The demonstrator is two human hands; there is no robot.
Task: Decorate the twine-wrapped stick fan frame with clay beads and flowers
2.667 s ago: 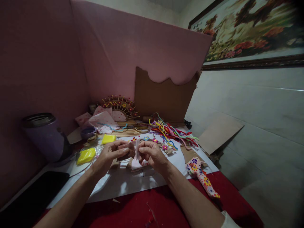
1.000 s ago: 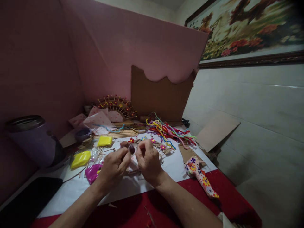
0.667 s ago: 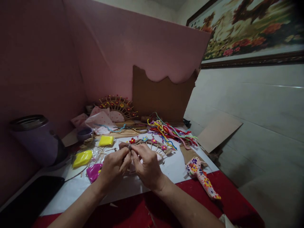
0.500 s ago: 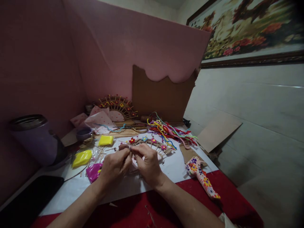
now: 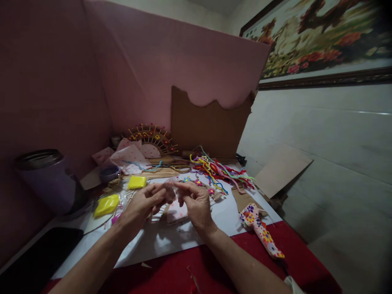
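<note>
1. A thin see-through piece (image 5: 171,182), blurred, is held up between both hands, over the fan-shaped craft (image 5: 177,213).
2. Left hand (image 5: 149,201) and right hand (image 5: 197,204) each grip it, fingertips pinched; uneven pulling could crumple or tear it.
3. Dipping hands could knock the craft's flowers (image 5: 198,182).
4. A sweeping left forearm could shift the nearby yellow packet (image 5: 106,205).

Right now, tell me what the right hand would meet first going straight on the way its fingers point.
Probably the left hand, which faces the right hand across a blurred, see-through piece between them; whether they line up in depth is unclear.
</note>
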